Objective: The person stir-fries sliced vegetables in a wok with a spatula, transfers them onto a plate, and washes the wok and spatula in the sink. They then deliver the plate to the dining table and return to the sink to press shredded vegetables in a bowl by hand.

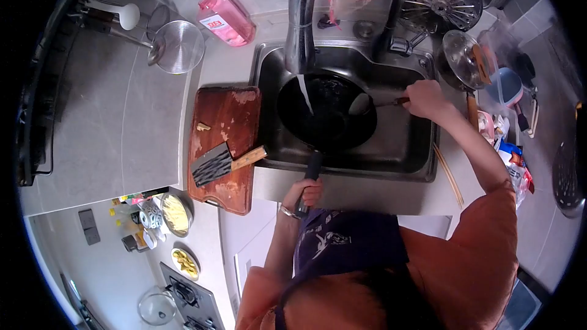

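Note:
Under the running faucet (pixel 301 36), a black wok (pixel 330 131) rests inside the steel sink (pixel 403 153), and a stream of water falls into it. My left hand (pixel 304 194) is closed around the wok's dark handle, which reaches over the front edge of the sink. On the sink's right side, my right hand (pixel 425 99) grips the handle end of a wok spatula (pixel 359 104). The spatula's rounded grey head is inside the wok, near its right wall. My right fingers are partly hidden from this angle.
Left of the sink lies a wooden cutting board (pixel 235 122) with a cleaver (pixel 214 164) on it. A pink bottle (pixel 225 21) stands behind. Chopsticks (pixel 448 174) lie at the right edge, near a lidded pot (pixel 461 58). Lower left are a bowl (pixel 176 214) and a stove (pixel 189 296).

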{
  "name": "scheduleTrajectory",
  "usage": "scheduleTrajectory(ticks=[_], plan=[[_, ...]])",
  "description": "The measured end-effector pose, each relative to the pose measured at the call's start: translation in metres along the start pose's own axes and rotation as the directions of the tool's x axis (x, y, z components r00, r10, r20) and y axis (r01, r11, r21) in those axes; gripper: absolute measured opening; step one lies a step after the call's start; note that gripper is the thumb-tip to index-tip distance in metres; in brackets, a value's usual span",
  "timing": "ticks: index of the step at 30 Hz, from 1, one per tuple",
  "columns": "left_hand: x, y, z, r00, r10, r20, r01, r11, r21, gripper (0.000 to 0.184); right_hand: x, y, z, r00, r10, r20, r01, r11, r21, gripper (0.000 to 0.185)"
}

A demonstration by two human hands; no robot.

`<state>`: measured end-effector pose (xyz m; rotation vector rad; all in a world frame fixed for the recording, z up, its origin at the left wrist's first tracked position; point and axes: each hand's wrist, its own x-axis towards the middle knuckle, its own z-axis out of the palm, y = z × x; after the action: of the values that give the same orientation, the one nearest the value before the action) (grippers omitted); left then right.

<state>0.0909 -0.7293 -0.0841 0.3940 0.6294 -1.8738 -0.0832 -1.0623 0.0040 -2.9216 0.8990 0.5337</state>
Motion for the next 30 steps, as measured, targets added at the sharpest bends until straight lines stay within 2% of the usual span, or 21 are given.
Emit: scheduleTrajectory(ticks=[2, 4, 6, 7, 8, 9, 10, 11, 12, 13, 15, 17, 18, 20, 21, 23, 24, 26, 30], plan=[[0.003, 0.011, -0.012, 1.000, -0.020, -0.017, 0.021, 0.998, 0.053, 0.002, 0.003, -0.002, 0.000, 0.999, 0.016, 0.048, -0.016, 1.000, 0.009, 0.018], [-0.002, 0.018, -0.009, 0.999, -0.038, -0.037, 0.041, 0.994, 0.103, 0.004, 0.005, -0.009, 0.000, 0.997, -0.014, 0.080, 0.019, 0.998, -0.061, 0.015], [-0.013, 0.026, 0.000, 0.956, 0.096, -0.277, 0.060, 0.861, 0.506, 0.009, 0.015, -0.015, 0.010, 0.998, -0.059, 0.031, 0.062, 0.995, -0.077, 0.011], [-0.019, 0.028, 0.006, 0.956, 0.096, -0.278, 0.058, 0.865, 0.498, 0.009, 0.020, -0.019, 0.015, 0.995, -0.102, -0.017, 0.100, 0.990, -0.095, 0.009], [-0.025, 0.031, 0.013, 0.894, 0.280, -0.350, 0.117, 0.607, 0.786, 0.014, 0.026, -0.023, 0.015, 0.997, -0.074, 0.011, 0.074, 0.991, -0.114, 0.006], [-0.033, 0.037, 0.023, 0.815, 0.474, -0.333, 0.231, 0.261, 0.937, 0.019, 0.030, -0.024, 0.016, 0.997, -0.082, 0.010, 0.082, 0.990, -0.117, 0.006], [-0.047, 0.045, 0.033, 0.792, 0.513, -0.331, 0.421, -0.068, 0.904, 0.029, 0.032, -0.024, 0.016, 0.994, -0.103, -0.038, 0.097, 0.986, -0.136, 0.006], [-0.055, 0.046, 0.025, 0.788, 0.517, -0.333, 0.421, -0.059, 0.905, 0.029, 0.035, -0.025, 0.017, 0.988, -0.126, -0.086, 0.112, 0.982, -0.154, 0.006], [-0.061, 0.045, 0.017, 0.692, 0.690, -0.211, 0.561, -0.331, 0.759, 0.032, 0.040, -0.026, 0.017, 0.987, -0.136, -0.088, 0.121, 0.980, -0.156, 0.006], [-0.064, 0.045, 0.010, 0.607, 0.794, -0.026, 0.694, -0.514, 0.504, 0.036, 0.046, -0.025, 0.018, 0.988, -0.144, -0.059, 0.135, 0.981, -0.139, 0.007], [-0.062, 0.049, 0.007, 0.564, 0.823, -0.077, 0.741, -0.462, 0.487, 0.041, 0.058, -0.028, 0.026, 0.988, -0.155, -0.028, 0.150, 0.981, -0.124, 0.008], [-0.059, 0.046, 0.012, 0.533, 0.845, -0.047, 0.754, -0.449, 0.479, 0.045, 0.073, -0.039, 0.054, 0.956, -0.256, -0.144, 0.244, 0.965, -0.093, 0.013], [-0.058, 0.049, 0.010, 0.531, 0.846, -0.050, 0.755, -0.445, 0.482, 0.045, 0.077, -0.046, 0.063, 0.955, -0.261, -0.142, 0.249, 0.964, -0.095, 0.013], [-0.055, 0.054, 0.006, 0.504, 0.858, -0.098, 0.796, -0.417, 0.440, 0.054, 0.083, -0.063, 0.072, 0.906, -0.350, -0.237, 0.373, 0.926, 0.058, 0.016], [-0.055, 0.055, 0.004, 0.499, 0.861, -0.100, 0.798, -0.412, 0.441, 0.054, 0.081, -0.067, 0.066, 0.904, -0.356, -0.238, 0.379, 0.924, 0.057, 0.016], [-0.055, 0.056, 0.002, 0.473, 0.876, -0.096, 0.804, -0.384, 0.453, 0.060, 0.069, -0.070, 0.042, 0.950, -0.313, -0.008, 0.311, 0.937, 0.159, 0.022], [-0.055, 0.056, 0.001, 0.470, 0.877, -0.101, 0.805, -0.379, 0.456, 0.060, 0.063, -0.066, 0.028, 0.948, -0.319, -0.005, 0.316, 0.936, 0.157, 0.022], [-0.053, 0.057, 0.000, 0.462, 0.880, -0.105, 0.810, -0.371, 0.454, 0.061, 0.053, -0.056, 0.007, 0.937, -0.298, 0.183, 0.256, 0.941, 0.221, 0.022], [-0.049, 0.052, 0.020, 0.468, 0.864, -0.185, 0.837, -0.365, 0.408, 0.053, 0.057, -0.073, 0.014, 0.927, -0.341, 0.158, 0.309, 0.931, 0.194, 0.021]])
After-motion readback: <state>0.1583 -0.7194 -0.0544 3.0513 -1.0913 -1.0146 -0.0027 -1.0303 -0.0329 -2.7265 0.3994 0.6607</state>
